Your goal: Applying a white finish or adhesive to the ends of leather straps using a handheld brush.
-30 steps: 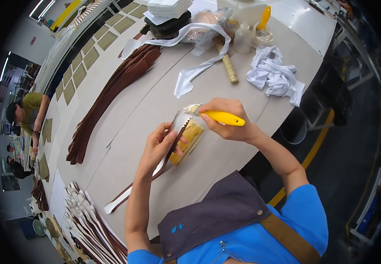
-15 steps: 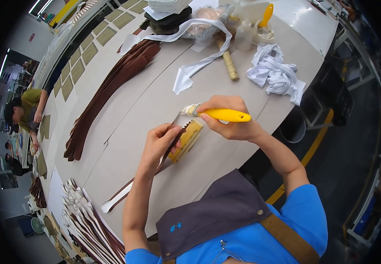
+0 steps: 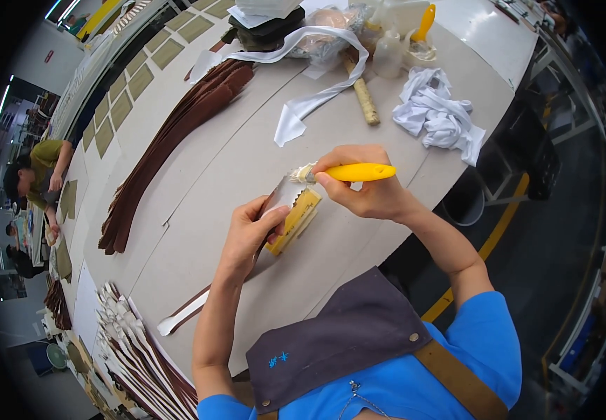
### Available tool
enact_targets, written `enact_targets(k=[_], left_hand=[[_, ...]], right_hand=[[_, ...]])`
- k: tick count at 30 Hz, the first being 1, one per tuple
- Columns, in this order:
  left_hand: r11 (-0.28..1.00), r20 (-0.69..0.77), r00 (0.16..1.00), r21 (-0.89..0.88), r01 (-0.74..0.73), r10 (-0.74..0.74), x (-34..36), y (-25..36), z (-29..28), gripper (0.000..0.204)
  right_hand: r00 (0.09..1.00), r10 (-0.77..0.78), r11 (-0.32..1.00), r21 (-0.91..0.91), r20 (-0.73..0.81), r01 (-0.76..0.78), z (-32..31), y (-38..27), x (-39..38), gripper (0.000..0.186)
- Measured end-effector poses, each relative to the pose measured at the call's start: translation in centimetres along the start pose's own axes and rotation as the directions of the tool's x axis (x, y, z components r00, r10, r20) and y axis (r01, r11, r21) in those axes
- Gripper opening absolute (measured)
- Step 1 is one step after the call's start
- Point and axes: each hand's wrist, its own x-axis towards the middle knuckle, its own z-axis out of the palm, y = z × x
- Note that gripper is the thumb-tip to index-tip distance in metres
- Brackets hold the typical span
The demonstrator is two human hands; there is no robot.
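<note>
Between the thumb and fingers of my left hand (image 3: 248, 229) is a brown strip with a pale face (image 3: 283, 194) and a jagged edge at its end. The strip's long tail runs under my forearm and lies on the table to the left. My right hand (image 3: 367, 192) grips a yellow-handled brush (image 3: 356, 172). White, paste-like matter coats its bristles, which are at the strip's upper end; whether they touch it is hard to tell. A yellow block (image 3: 296, 220) with printing lies just below the strip, beside my left fingers.
Brown strips (image 3: 170, 147) lie bundled at the left; pale-faced strips (image 3: 131, 336) are piled nearer me. A crumpled white cloth (image 3: 439, 115), a wooden-handled tool (image 3: 365, 101) and a cup with another yellow brush (image 3: 421, 50) sit at the far side. A person (image 3: 40, 175) works at far left.
My left hand has tilted the strip, so more of its pale face shows. My right hand has shifted slightly up and left with the brush, whose handle now lies more level.
</note>
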Motion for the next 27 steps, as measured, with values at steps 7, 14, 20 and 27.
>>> enact_targets(k=[7, 14, 20, 27], left_hand=[[1.000, -0.048, 0.999, 0.017, 0.008, -0.007, -0.2, -0.5, -0.6, 0.019], [0.987, -0.059, 0.993, 0.130, -0.092, 0.101, -0.1, -0.8, 0.1, 0.020], [0.989, -0.046, 0.996, 0.131, -0.072, 0.078, -0.5, -1.2, -0.4, 0.016], [0.975, -0.015, 0.991, 0.183, -0.125, 0.130, -0.1, -1.7, -0.2, 0.021]], right_hand=[[0.996, 0.048, 0.999, 0.015, -0.071, -0.047, 0.2, -0.5, -0.4, 0.005], [0.973, 0.078, 0.996, 0.017, 0.215, -0.084, 0.2, -1.8, 1.6, 0.008], [0.986, 0.040, 0.997, -0.077, 0.162, -0.027, 1.1, -0.4, 3.0, 0.012], [0.963, -0.074, 0.987, -0.116, 0.259, 0.107, 2.2, -0.3, 4.1, 0.014]])
